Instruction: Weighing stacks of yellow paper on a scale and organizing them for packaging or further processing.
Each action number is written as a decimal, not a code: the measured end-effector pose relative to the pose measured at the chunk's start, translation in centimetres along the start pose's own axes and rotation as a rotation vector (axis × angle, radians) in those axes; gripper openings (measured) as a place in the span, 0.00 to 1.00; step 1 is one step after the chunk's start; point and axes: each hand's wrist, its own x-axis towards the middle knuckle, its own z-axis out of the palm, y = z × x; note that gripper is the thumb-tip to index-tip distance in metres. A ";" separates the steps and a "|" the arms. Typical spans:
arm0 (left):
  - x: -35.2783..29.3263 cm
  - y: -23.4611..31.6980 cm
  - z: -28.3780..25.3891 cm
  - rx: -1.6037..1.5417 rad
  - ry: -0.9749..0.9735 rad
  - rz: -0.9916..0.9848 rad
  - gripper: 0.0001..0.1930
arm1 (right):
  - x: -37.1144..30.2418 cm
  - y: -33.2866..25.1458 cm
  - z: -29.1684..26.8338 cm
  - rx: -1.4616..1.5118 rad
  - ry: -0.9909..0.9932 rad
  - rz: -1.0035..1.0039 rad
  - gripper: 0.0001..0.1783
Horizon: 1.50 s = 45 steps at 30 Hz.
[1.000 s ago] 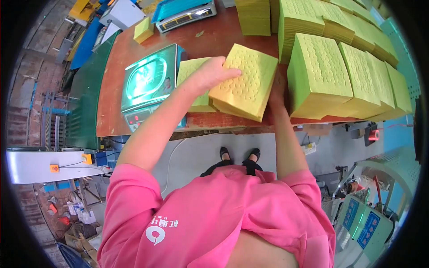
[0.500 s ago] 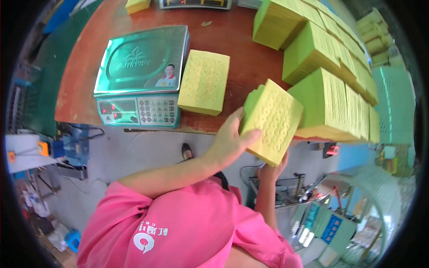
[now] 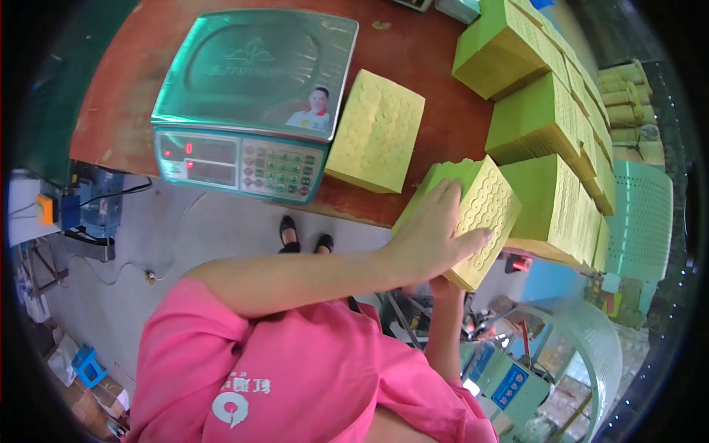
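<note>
**One yellow stack (image 3: 492,208) held tilted at table's (image 3: 436,48) front edge**

L hand (image 3: 428,238) is closed on it: fingers over the L side, thumb across the embossed face, prob. so loose sheets don't slip or fan out. R hand (image 3: 444,287) is under the lower end, presumably taking the weight; mostly hidden, so can't tell how its fingers are set.

Stack sits btwn the lone block (image 3: 378,133) & the nearest row of blocks (image 3: 550,199); can't tell if it touches the table or that row. Lone block lies flat just beside the digital scale (image 3: 255,70), likely for easy reach. Rows are packed tight on the R, prob. to save space & prop each other up.

Looks: thick, squared-off, bright yellow, w/ curly raised rings in lines on the face; far top edge a bit ragged.
</note>
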 end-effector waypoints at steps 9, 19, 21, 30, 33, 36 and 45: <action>-2.7 1.4 -1.1 -0.173 -0.137 -0.256 0.36 | -6.1 -2.1 -4.2 -0.193 0.131 0.187 0.30; -12.7 6.0 -14.4 -0.394 0.362 0.088 0.34 | -3.5 -2.3 16.2 -0.568 -0.144 -0.004 0.32; -14.8 6.0 -19.4 -0.190 0.577 0.328 0.32 | 0.0 1.2 21.3 -0.647 -0.346 -0.003 0.28; -24.8 -4.7 -46.1 0.129 0.931 0.377 0.20 | 11.1 22.9 46.7 -1.107 -0.829 -0.102 0.29; -25.4 -7.0 -53.0 0.392 0.971 0.257 0.20 | 14.9 29.5 50.5 -1.262 -0.840 -0.011 0.30; -26.4 -7.6 -59.3 1.263 0.749 0.106 0.21 | 17.6 35.0 51.2 -1.469 -0.790 0.098 0.31; -26.8 -9.4 -66.9 -0.281 0.664 -0.273 0.28 | 19.7 38.8 51.0 -1.299 -0.603 0.398 0.31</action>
